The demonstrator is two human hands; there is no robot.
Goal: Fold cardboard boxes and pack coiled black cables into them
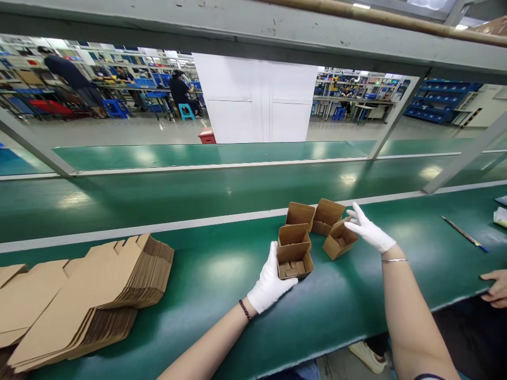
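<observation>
The gloved left hand point(271, 279) grips a folded kraft carton point(295, 262) low at its corner — a steady, square hold — while the gloved right hand point(368, 229) is open, fingers spread beside another carton point(339, 241); more cartons point(327, 216) stand close by on the green belt point(222, 269) — flat blanks point(119, 274) stacked to the left.

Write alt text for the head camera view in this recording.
A white-gloved left hand grips an open kraft cardboard box on a green conveyor belt, while the gloved right hand is beside a second box. A stack of flat cardboard blanks lies left; a co-worker's bare hand shows right.
</observation>
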